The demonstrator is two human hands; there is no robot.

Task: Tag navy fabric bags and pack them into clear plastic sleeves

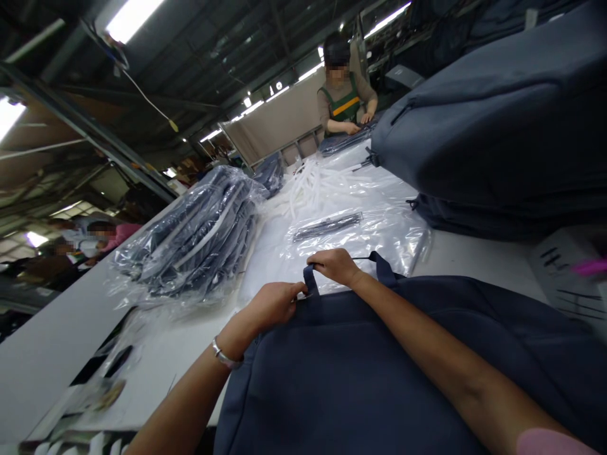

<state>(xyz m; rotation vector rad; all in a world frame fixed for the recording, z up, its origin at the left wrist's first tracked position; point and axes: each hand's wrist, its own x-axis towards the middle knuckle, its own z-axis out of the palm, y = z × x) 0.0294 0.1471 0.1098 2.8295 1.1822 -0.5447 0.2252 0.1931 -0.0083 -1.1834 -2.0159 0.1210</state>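
A large navy bag (332, 373) lies across the near side of the table, below my arms. My right hand (334, 265) is closed around the top of the bag's strap handle (312, 280). Just left of it, my left hand (277, 303) pinches at the base of that strap, on the bag's upper edge. Something small and pale shows at its fingertips, too little to name. A bracelet (222, 355) circles the left wrist. Beyond the hands lie clear plastic bags (379, 243) with a bundle of thin black strips (327, 227) on top.
Plastic-wrapped dark bags (199, 234) are piled at left on the white table (52, 373). White strips (308, 189) lie farther back. More navy bags (465, 120) are stacked high at right, near a marked white box (569, 272). A co-worker (346, 101) handles dark material at the far end.
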